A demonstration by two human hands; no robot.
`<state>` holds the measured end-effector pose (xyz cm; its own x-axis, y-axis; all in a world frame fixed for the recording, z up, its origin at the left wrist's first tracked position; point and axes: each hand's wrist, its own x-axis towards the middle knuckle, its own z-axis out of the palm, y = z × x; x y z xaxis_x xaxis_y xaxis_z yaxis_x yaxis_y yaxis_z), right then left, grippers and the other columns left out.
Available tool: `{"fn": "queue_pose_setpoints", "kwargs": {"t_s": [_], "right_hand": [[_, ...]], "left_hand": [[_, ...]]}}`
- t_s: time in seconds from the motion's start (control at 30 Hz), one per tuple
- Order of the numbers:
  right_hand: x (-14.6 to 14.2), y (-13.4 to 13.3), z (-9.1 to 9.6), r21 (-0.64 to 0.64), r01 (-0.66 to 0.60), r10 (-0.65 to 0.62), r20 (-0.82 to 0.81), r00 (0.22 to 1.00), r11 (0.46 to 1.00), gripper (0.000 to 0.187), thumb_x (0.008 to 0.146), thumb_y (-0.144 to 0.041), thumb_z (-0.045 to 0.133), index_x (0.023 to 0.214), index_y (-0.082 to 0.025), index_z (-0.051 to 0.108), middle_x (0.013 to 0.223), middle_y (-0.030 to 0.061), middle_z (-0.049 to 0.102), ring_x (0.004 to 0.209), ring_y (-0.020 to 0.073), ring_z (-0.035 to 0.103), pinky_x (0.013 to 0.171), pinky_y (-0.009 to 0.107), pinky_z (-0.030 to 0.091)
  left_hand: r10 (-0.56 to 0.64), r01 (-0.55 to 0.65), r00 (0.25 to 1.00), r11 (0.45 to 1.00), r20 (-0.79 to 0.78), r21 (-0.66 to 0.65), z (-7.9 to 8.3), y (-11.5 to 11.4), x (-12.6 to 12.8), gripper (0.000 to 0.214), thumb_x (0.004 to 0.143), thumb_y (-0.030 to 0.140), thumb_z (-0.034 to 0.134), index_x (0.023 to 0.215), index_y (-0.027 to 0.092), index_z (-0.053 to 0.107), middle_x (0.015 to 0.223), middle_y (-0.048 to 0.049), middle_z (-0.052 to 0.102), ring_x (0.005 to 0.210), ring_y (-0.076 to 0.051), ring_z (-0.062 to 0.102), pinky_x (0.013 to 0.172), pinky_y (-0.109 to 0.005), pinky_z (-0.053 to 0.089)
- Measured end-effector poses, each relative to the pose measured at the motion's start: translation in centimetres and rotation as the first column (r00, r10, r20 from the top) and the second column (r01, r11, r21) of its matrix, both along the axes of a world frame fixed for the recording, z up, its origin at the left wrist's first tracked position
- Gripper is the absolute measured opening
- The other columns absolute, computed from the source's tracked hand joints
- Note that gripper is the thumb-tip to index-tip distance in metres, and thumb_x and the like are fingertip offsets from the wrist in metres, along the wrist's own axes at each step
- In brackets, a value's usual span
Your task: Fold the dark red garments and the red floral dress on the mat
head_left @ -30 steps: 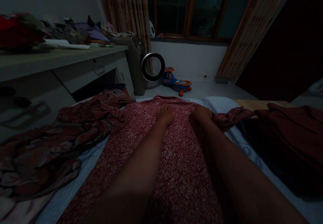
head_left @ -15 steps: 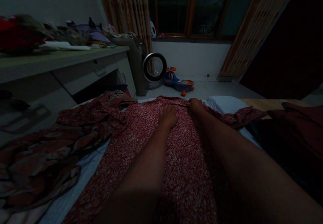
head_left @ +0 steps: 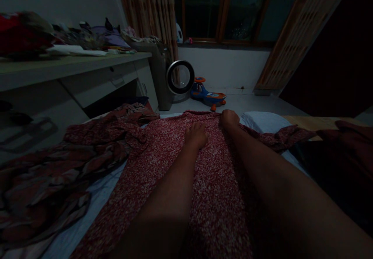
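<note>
Left hand (head_left: 196, 135) open, palm down on red speckled garment (head_left: 161, 150); right hand (head_left: 229, 119) curled at garment's top edge, cannot tell whether cloth is gripped. Garment spread over pale-blue sheet (head_left: 264, 121); floral cloth (head_left: 55, 179) left of garment.

Pretty dim room tbh, with a pale wall (head_left: 67, 2) on the left and a long light-coloured desk (head_left: 96, 62) with drawers running along it, its top loaded with clutter. Past the far end there's a greyish front-loading washer (head_left: 161, 70), round glass door (head_left: 181, 77) hanging open, and a blue-and-orange ride-on toy (head_left: 206, 95) parked on the pale shiny floor (head_left: 247, 102). Straight ahead is a brown-framed window (head_left: 223, 10) with super dark panes, patterned curtains (head_left: 145, 14) either side, and the right side's basically black
</note>
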<state>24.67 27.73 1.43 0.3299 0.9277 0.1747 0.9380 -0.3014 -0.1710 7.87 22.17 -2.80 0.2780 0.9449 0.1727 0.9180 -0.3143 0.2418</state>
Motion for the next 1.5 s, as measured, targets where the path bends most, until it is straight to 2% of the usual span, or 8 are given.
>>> {"fn": "queue_pose_setpoints", "kwargs": {"t_s": [0.17,0.33,0.57,0.8,1.1,1.23,1.37,1.5], "right_hand": [[0.3,-0.5,-1.1,-0.009,-0.033,0.033,-0.028,0.999,0.999,0.036,0.089,-0.018,0.052,0.122,-0.014,0.064,0.12,0.0179,0.067,0.11,0.0275,0.063,0.087,0.033,0.046],[-0.8,-1.7,-1.1,0.079,-0.029,0.032,-0.028,0.999,0.996,0.036,0.094,-0.021,0.043,0.126,-0.015,0.06,0.128,0.019,0.059,0.117,0.0293,0.054,0.094,0.038,0.042],[-1.9,-2.6,-2.6,0.036,-0.321,0.321,0.017,0.947,0.946,0.04,0.1,-0.038,0.035,0.128,-0.024,0.059,0.132,0.0112,0.059,0.12,0.0282,0.051,0.103,0.043,0.036],[-0.9,-2.1,-3.6,-0.056,-0.249,0.251,0.034,0.967,0.967,0.049,0.1,-0.048,0.033,0.134,-0.019,0.054,0.142,0.0138,0.052,0.129,0.029,0.045,0.107,0.049,0.028],[0.1,-1.3,-3.2,-0.104,-0.252,0.256,0.025,0.966,0.962,0.06,0.098,-0.056,0.032,0.138,-0.016,0.051,0.144,0.0173,0.049,0.133,0.0322,0.042,0.108,0.047,0.03],[0.3,-1.4,-3.1,-0.089,-0.277,0.282,0.041,0.959,0.957,0.057,0.097,-0.054,0.037,0.135,-0.016,0.055,0.139,0.0168,0.053,0.13,0.0315,0.045,0.106,0.044,0.033],[0.1,-1.7,-2.3,0.06,-0.282,0.277,0.076,0.958,0.958,0.041,0.097,-0.038,0.038,0.119,-0.016,0.066,0.124,0.0142,0.062,0.117,0.0274,0.053,0.1,0.036,0.037],[-0.6,-1.9,-1.8,0.138,-0.397,0.389,0.082,0.917,0.907,0.036,0.097,-0.027,0.038,0.116,-0.02,0.068,0.123,0.0108,0.064,0.114,0.0245,0.054,0.099,0.032,0.037]], "left_hand": [[0.098,-0.097,0.995,0.995,0.033,-0.018,0.6,-0.1,-0.2,0.062,0.089,0.049,0.051,0.145,0.024,0.043,0.154,-0.0102,0.042,0.142,-0.033,0.034,0.117,-0.051,0.025],[0.102,-0.1,0.994,0.994,0.03,-0.045,1.1,0.0,-0.4,0.065,0.088,0.052,0.051,0.143,0.019,0.045,0.153,-0.0129,0.042,0.142,-0.035,0.033,0.117,-0.051,0.025],[0.078,-0.077,0.997,0.997,0.021,-0.015,1.1,0.1,-0.3,0.051,0.088,0.047,0.053,0.133,0.023,0.053,0.147,-0.0106,0.048,0.136,-0.032,0.04,0.114,-0.051,0.03],[0.069,-0.07,0.997,0.997,0.015,0.015,0.7,0.4,-0.1,0.03,0.094,0.027,0.046,0.122,0.023,0.057,0.135,-0.0108,0.055,0.126,-0.026,0.05,0.108,-0.044,0.038],[-0.038,0.028,0.996,0.994,0.086,0.108,0.8,1.0,-0.3,0.022,0.094,0.023,0.046,0.108,0.018,0.062,0.122,-0.0103,0.062,0.115,-0.023,0.055,0.102,-0.035,0.044],[-0.085,0.07,0.991,0.988,0.106,0.135,1.2,0.8,-0.2,0.021,0.093,0.021,0.045,0.103,0.018,0.063,0.119,-0.0098,0.063,0.114,-0.022,0.056,0.101,-0.033,0.044],[-0.102,0.083,0.987,0.985,0.123,0.149,1.5,0.6,-0.1,0.021,0.094,0.022,0.044,0.102,0.02,0.062,0.116,-0.0084,0.066,0.112,-0.022,0.058,0.1,-0.033,0.045],[-0.043,0.029,0.991,0.993,0.125,0.11,1.8,0.4,-0.2,0.023,0.096,0.026,0.041,0.109,0.022,0.06,0.115,-0.007,0.068,0.105,-0.022,0.062,0.093,-0.033,0.048]]}}
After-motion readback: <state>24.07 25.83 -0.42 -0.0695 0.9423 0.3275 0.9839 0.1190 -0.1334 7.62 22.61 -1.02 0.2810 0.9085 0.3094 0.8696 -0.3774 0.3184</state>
